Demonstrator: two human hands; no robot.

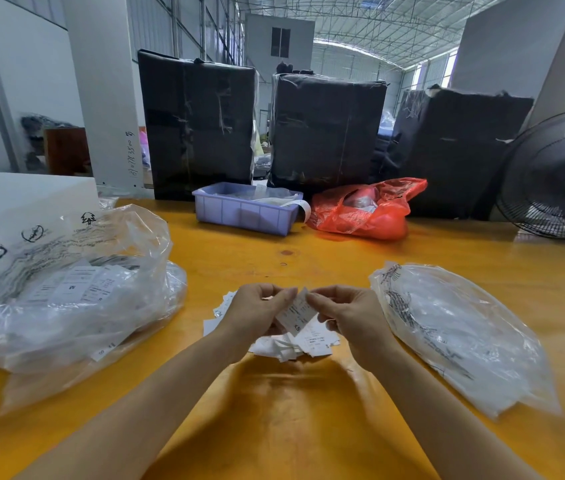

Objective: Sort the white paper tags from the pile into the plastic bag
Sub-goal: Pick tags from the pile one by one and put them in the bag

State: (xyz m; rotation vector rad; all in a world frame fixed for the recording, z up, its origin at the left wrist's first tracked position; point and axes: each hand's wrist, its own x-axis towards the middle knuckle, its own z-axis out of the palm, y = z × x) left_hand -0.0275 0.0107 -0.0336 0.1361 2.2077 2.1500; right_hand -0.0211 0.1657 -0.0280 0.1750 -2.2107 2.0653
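**Both hands on one tag above the pile**

Head view: your left hand [257,311] and right hand [347,315] meet over the yellow table [291,410], fingers curled, and both pinch a single white tag [296,315] by its upper edge. The tag hangs tilted between your fingertips, printed side toward you, with an "XS" mark near its lower end. Directly beneath your fingers lies the pile of tags [291,342], loose and overlapping; your left wrist covers part of it, so you cannot tell how far it spreads on that side.

Left of your fingers, close by, sits a crumpled clear plastic bag [77,292] already holding printed tags. Right of your fingers lies a second clear bag [457,334], flat, with dark print along its edge; what it holds is hard to make out.

Beyond your fingertips, well apart, stand a lilac bin [243,213] and a red bag [364,211] just beside it. Behind them rise three black wrapped bundles [326,129]. A black fan [558,178] is cut off at the far right edge.
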